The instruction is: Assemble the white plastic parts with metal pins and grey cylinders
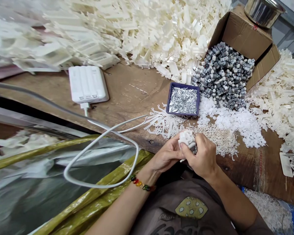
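At the brown wooden bench (127, 88), my left hand (165, 155) and right hand (202, 155) are closed narrowly, holding one small white plastic connector block (187, 138) between them, with the right nearer. I cannot tell its long axis; a navy-blue tray of silver pins (183, 85) lies straight ahead.

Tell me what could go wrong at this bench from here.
The left hand and right hand are working on a white plastic part just below a blue tray of metal pins, so a bump could spill pins into the loose white pieces. The white cable also loops near the left hand, and a snag might tug the power bank.
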The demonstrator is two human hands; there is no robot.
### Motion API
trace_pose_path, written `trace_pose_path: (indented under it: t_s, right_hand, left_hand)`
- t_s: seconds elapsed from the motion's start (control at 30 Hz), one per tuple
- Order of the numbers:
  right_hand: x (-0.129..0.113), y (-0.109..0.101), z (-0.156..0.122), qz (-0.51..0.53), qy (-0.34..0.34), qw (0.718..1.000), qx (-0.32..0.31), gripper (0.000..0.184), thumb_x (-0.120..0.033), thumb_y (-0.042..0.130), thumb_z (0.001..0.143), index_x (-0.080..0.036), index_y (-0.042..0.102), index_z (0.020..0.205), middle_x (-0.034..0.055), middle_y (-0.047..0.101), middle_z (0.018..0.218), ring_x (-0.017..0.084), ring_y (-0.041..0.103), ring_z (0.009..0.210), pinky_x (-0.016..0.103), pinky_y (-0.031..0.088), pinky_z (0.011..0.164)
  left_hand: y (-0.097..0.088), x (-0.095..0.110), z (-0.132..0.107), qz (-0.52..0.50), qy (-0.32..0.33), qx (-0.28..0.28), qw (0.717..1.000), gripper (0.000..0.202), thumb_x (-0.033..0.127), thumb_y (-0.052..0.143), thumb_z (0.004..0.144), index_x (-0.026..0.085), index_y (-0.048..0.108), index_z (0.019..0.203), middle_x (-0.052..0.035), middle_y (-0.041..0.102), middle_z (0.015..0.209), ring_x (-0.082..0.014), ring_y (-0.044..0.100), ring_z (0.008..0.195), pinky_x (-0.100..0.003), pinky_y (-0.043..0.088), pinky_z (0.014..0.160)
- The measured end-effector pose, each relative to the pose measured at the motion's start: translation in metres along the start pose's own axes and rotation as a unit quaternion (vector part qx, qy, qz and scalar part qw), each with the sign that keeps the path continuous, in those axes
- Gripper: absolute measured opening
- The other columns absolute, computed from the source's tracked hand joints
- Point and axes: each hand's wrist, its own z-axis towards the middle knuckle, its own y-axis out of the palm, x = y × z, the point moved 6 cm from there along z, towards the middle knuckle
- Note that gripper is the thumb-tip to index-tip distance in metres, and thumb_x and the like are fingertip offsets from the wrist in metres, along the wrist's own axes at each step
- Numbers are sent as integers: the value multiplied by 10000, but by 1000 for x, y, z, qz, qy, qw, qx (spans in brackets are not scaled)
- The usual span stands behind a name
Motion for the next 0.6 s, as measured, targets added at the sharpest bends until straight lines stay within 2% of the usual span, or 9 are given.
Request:
trace_pose_path:
  t_s: [0.07,0.17,0.33,0.43,0.6]
  right_hand:
    - [7,1,0,27,18,999,6,252,-404,513,833,-187,475,711,28,539,665,149,521,618,251,379,581]
    - [17,0,2,76,28,996,-42,254,-428,534,821,-183,496,770,9,540,681,137,514,621,240,389,580]
    - [19,-15,6,149,-32,985,-84,182,-337,461,878,-169,507,930,44,540,852,141,524,759,245,435,664]
    - [14,-15,3,143,-76,982,-97,150,-281,423,891,-158,505,922,61,520,859,151,512,773,257,444,672]
    - [8,-10,-8,61,-143,986,-53,173,-258,376,902,-148,506,873,73,508,779,182,492,742,301,445,668]
  left_hand:
    - [3,0,0,2,0,-1,1000,554,123,798,529,163,614,1050,-48,698,860,-199,647,813,-198,483,645]
    - [2,2,2,-5,-1,23,1000,517,100,772,572,167,616,1061,-34,705,829,-158,642,726,-206,482,673]
    - [3,9,3,1,-12,50,999,439,139,753,623,162,642,1047,-33,702,797,-135,616,682,-199,468,648]
    - [7,9,0,11,-21,54,998,415,134,752,617,148,656,1021,-27,686,763,-117,594,654,-185,455,620]
    - [12,1,-3,3,-47,74,996,400,132,728,606,124,666,1002,-15,656,692,-84,534,546,-166,410,531]
